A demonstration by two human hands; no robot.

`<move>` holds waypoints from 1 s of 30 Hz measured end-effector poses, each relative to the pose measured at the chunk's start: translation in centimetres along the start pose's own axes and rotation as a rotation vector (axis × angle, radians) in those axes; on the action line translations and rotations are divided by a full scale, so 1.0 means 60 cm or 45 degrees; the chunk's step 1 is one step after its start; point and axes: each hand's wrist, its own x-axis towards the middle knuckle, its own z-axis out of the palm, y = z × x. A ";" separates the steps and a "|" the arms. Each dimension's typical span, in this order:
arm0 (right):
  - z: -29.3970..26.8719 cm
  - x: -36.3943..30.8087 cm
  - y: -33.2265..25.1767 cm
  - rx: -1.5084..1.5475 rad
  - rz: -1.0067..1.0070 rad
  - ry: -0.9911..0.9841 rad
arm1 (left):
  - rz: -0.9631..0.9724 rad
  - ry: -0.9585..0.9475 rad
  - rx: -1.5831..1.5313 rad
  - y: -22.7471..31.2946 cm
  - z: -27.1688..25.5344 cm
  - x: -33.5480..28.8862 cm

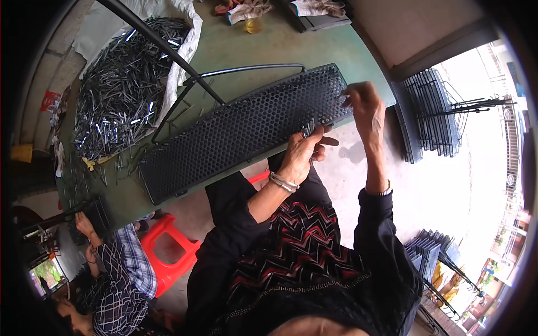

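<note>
A long black panel [224,131] with rows of honeycomb holes lies slantwise along the table's near edge, a bent black rod frame [246,69] attached to its far side. My left hand [302,154] is closed around a bundle of thin dark metal strips [310,126], their ends poking up over the panel's near edge. A flat brown piece [330,141] juts out beside its fingers; its kind I cannot make out. At the panel's right end, my right hand [367,106] has its fingers pinched together over the holes. Anything between those fingertips is too small to see.
A white sack [182,67] heaped with loose dark strips [123,84] lies open at the left of the green table [319,47]. Gloves [249,10] and a yellow cup [254,25] sit at the back. Wire racks [431,112] stand right; a co-worker [120,274] sits lower left by a red stool [168,246].
</note>
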 end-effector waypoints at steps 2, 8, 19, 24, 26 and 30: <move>0.011 0.021 0.005 -0.110 -0.180 0.262 | 0.029 -0.133 -0.090 -0.009 -0.007 0.007; 0.048 0.062 0.047 -0.162 -0.316 0.380 | -0.071 0.007 -0.079 -0.006 0.005 0.002; 0.050 0.063 0.066 -0.366 -0.306 0.335 | -0.075 -0.086 -0.125 0.004 0.005 -0.004; 0.052 0.057 0.059 -0.326 -0.316 0.314 | -0.071 -0.131 -0.138 0.001 -0.002 -0.003; 0.055 0.054 0.056 -0.318 -0.313 0.295 | -0.051 -0.138 -0.149 -0.002 -0.005 0.000; 0.058 0.055 0.059 -0.339 -0.375 0.365 | -0.055 -0.158 -0.197 -0.003 -0.006 0.000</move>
